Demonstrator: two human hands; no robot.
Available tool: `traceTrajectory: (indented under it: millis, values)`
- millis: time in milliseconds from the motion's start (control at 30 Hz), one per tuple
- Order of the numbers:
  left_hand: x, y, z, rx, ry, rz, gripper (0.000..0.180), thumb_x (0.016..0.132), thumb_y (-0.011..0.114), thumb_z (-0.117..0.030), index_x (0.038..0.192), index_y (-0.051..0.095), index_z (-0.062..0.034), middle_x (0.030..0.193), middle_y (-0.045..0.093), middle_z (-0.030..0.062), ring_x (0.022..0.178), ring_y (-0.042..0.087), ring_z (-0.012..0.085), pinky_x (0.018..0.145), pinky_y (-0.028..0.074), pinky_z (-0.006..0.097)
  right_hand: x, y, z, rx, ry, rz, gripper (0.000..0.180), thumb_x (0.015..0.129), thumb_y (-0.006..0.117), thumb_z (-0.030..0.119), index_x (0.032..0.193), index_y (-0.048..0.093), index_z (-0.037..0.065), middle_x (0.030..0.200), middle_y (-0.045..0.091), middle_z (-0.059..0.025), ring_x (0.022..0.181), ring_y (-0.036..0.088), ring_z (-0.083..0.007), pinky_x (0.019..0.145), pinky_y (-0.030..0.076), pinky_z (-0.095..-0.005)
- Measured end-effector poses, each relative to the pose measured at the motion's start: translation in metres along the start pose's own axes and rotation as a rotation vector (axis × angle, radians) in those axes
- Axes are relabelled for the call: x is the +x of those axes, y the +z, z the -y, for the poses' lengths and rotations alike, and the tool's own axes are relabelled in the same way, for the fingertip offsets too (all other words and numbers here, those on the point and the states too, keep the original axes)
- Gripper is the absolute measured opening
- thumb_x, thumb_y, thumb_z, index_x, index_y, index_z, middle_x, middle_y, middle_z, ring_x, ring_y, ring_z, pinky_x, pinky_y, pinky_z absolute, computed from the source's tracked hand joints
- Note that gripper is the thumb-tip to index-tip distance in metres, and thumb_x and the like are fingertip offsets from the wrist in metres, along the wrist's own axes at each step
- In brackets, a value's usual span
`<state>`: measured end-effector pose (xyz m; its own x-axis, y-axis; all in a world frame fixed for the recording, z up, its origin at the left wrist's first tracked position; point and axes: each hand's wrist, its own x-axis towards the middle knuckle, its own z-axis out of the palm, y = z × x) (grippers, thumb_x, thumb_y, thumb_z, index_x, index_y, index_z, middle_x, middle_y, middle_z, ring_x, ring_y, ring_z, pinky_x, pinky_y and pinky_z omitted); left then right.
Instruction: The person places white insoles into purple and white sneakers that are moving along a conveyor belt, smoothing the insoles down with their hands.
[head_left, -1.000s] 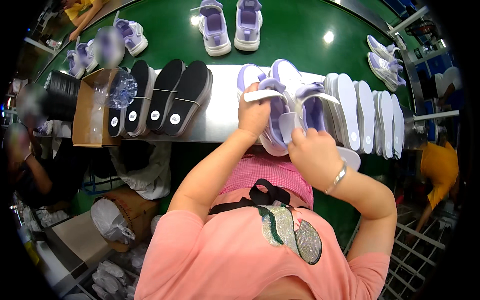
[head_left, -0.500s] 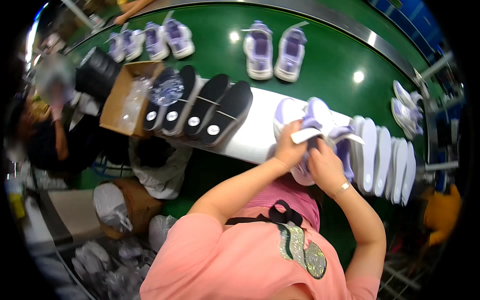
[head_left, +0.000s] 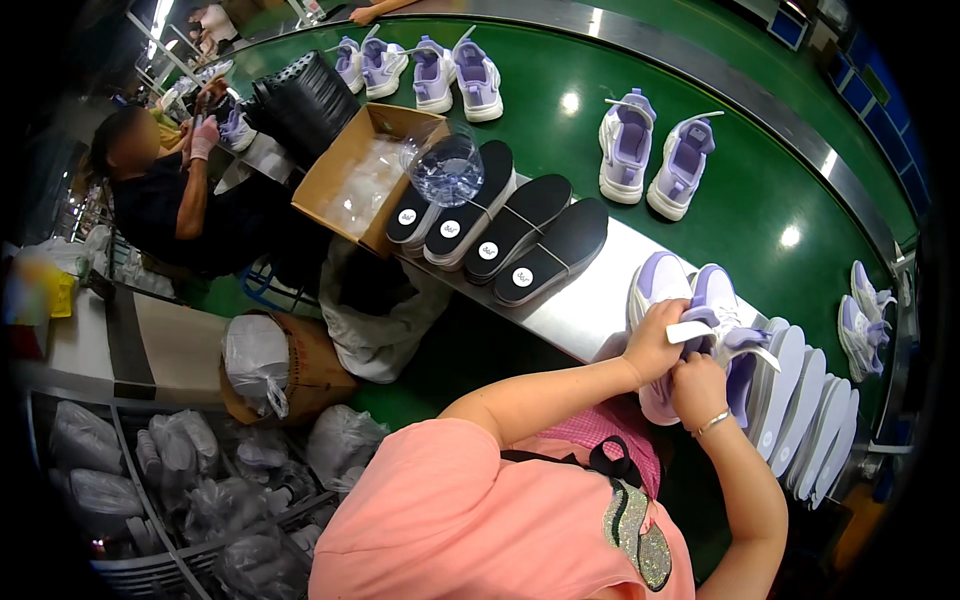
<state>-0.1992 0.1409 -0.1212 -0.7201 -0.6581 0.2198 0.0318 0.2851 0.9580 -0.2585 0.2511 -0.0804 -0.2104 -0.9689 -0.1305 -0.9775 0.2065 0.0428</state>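
Note:
A white and lilac sneaker (head_left: 663,277) stands at the metal table's front edge, its toe pointing away from me. My left hand (head_left: 655,342) grips its upper beside the opening, next to a white pull strap (head_left: 688,331). At the heel end, my right hand (head_left: 699,388) has its fingers curled at the opening; the fingertips are hidden, so what they hold cannot be made out. The matching sneaker (head_left: 716,288) stands close against the right side. Just beyond it lean several pale grey-white insoles (head_left: 778,385) in a row.
Banded stacks of black insoles (head_left: 575,235) lie left on the metal table (head_left: 595,300), with a clear plastic tub (head_left: 447,170) on top. A cardboard box (head_left: 335,165) adjoins them. More sneakers (head_left: 628,145) stand on the green conveyor (head_left: 560,140). A co-worker (head_left: 165,200) sits at far left.
The view has swung left, so the scene sits farther right and lower. Both hands stay at the same sneaker, and the right hand's fingers look more curled at its opening.

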Motion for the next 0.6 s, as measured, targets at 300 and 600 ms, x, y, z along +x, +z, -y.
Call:
traceTrajectory:
  millis: [300,600]
  values:
    - [-0.009,-0.001,0.004,0.021,0.177,0.018,0.039,0.074,0.058,-0.012,0.109,0.048,0.001,0.103,0.053,0.0195,0.098,0.049,0.0353,0.088,0.039,0.038,0.024,0.015,-0.003,0.214,0.095,0.404,0.024,0.073,0.051,0.014,0.092,0.063,0.005,0.1,0.06,-0.0178,0.09,0.058,-0.03,0.081,0.044,-0.0391]
    - [-0.004,-0.004,0.023,-0.043,0.096,0.168,0.044,0.072,0.059,-0.01,0.112,0.045,0.0028,0.107,0.051,0.0226,0.102,0.048,0.0368,0.091,0.037,0.04,0.038,0.026,0.0,-0.178,-0.104,0.467,0.037,0.077,0.05,0.02,0.11,0.059,0.007,0.125,0.047,-0.0149,0.12,0.04,-0.0264,0.103,0.025,-0.0344]
